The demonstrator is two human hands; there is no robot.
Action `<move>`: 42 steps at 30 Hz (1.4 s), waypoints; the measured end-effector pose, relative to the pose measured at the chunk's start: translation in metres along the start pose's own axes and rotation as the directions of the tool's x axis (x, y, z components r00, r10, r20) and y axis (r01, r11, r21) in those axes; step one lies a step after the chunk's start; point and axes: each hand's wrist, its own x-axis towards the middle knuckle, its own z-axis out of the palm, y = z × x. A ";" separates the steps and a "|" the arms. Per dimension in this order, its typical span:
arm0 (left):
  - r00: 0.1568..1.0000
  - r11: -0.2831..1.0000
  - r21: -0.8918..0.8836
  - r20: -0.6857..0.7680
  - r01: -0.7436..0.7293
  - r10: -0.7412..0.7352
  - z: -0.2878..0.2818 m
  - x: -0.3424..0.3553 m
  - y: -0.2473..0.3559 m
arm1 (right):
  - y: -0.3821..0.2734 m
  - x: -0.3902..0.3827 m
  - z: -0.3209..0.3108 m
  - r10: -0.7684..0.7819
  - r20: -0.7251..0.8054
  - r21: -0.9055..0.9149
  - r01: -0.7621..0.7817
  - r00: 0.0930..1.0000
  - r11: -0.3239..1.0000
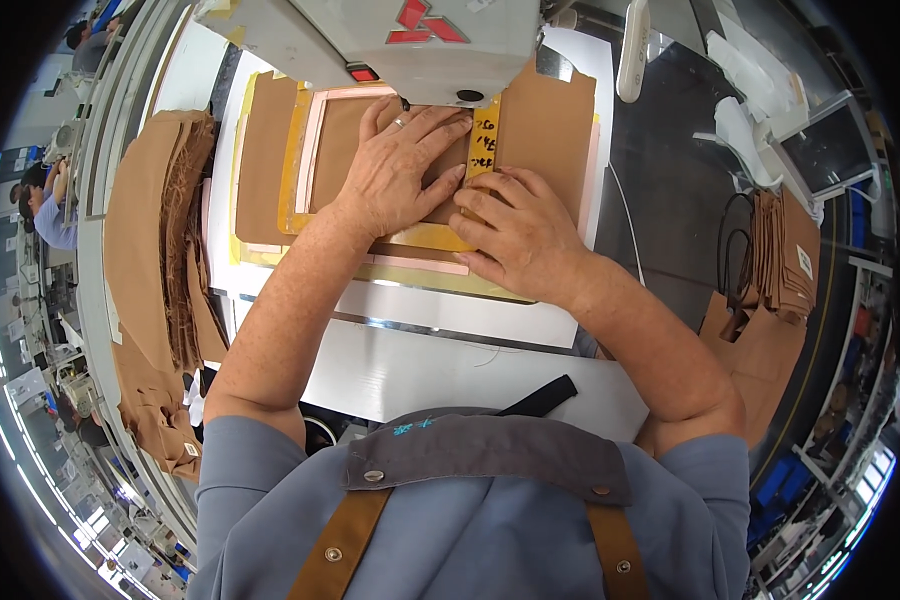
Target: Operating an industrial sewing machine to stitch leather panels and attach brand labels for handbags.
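My left hand (405,165) lies on brown fabric (335,140) inside a yellow template frame (292,185) with pale pink inner strips, its fingers spread and reaching to just below a white machine head (430,45). My right hand (515,230) rests on the frame's right and lower right part, fingers apart and slightly bent, near handwritten markings on the yellow strip. The fingertips of both hands are close together. A larger brown piece (545,120) lies around the frame, over a white board (515,320).
Brown cut pieces are piled at left (145,230) and right (775,260). A small screen (830,145) and white cloths (735,70) sit at upper right, with cables on the dark surface (660,230). Another person (50,215) works beyond the left rail (95,190).
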 end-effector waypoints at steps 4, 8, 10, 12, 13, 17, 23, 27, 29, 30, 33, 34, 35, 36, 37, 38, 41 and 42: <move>1.000 0.997 0.071 -0.022 0.016 -0.015 0.000 0.003 0.003 | 0.005 0.002 0.000 0.007 -0.004 0.004 -0.007 1.000 1.000; 0.997 0.996 0.082 -0.071 0.037 -0.031 0.003 0.005 0.003 | 0.010 0.005 -0.002 0.002 0.001 0.007 -0.002 1.000 1.000; 0.994 0.996 0.075 -0.102 0.048 -0.040 0.006 0.008 0.003 | 0.013 0.006 0.000 0.005 -0.006 -0.002 -0.005 1.000 1.000; 0.990 0.996 0.067 -0.133 0.059 -0.050 0.007 0.011 0.005 | 0.017 0.007 0.001 0.007 -0.015 -0.010 -0.007 1.000 1.000; 0.984 0.995 0.078 -0.172 0.067 -0.053 0.007 0.013 0.006 | 0.018 0.008 0.001 0.010 -0.021 -0.016 -0.010 1.000 1.000; 0.978 0.989 0.074 -0.171 0.130 -0.116 0.010 0.013 0.001 | 0.025 0.012 0.000 0.016 -0.032 -0.027 -0.017 0.999 0.999; 0.985 0.998 0.016 -0.162 0.067 -0.063 0.007 0.012 0.004 | 0.033 0.015 -0.003 0.018 -0.068 -0.022 -0.019 0.998 1.000; 0.992 0.997 0.045 -0.106 0.070 -0.065 0.003 0.010 0.003 | 0.036 0.018 -0.007 0.045 -0.083 -0.043 -0.048 0.996 0.998; 0.994 0.999 -0.012 -0.096 0.047 -0.048 0.003 0.009 0.002 | 0.039 0.020 -0.007 0.045 -0.100 -0.069 -0.052 0.994 0.996; 0.994 0.999 -0.012 -0.097 0.049 -0.049 0.002 0.009 0.003 | 0.040 0.020 -0.007 0.043 -0.099 -0.069 -0.050 0.994 0.996; 0.993 0.998 -0.034 -0.104 0.058 -0.061 0.000 0.006 0.006 | 0.044 0.022 -0.007 0.059 -0.103 -0.085 -0.068 0.993 0.994; 0.993 0.997 -0.071 -0.106 0.037 -0.044 -0.002 0.005 0.006 | 0.047 0.022 -0.007 0.055 -0.107 -0.094 -0.065 0.993 0.993; 0.994 0.994 -0.108 -0.108 0.015 -0.027 -0.003 0.004 0.006 | 0.049 0.023 -0.007 0.052 -0.111 -0.102 -0.063 0.992 0.993; 0.994 0.994 -0.107 -0.106 0.015 -0.026 -0.003 0.000 0.004 | 0.050 0.023 -0.007 0.053 -0.113 -0.101 -0.064 0.992 0.993; 0.996 0.992 -0.128 -0.086 0.010 -0.021 -0.003 -0.004 0.001 | 0.051 0.024 -0.007 0.051 -0.108 -0.115 -0.063 0.993 0.991; 0.998 0.989 -0.150 -0.066 0.006 -0.016 -0.003 -0.007 -0.001 | 0.052 0.025 -0.008 0.049 -0.103 -0.129 -0.062 0.993 0.990; 0.995 0.990 -0.137 -0.084 0.039 -0.050 -0.002 -0.008 -0.004 | 0.056 0.027 -0.008 0.051 -0.096 -0.156 -0.066 0.994 0.986; 0.995 0.990 -0.139 -0.084 0.038 -0.050 -0.003 -0.007 -0.004 | 0.057 0.027 -0.008 0.053 -0.095 -0.156 -0.067 0.994 0.985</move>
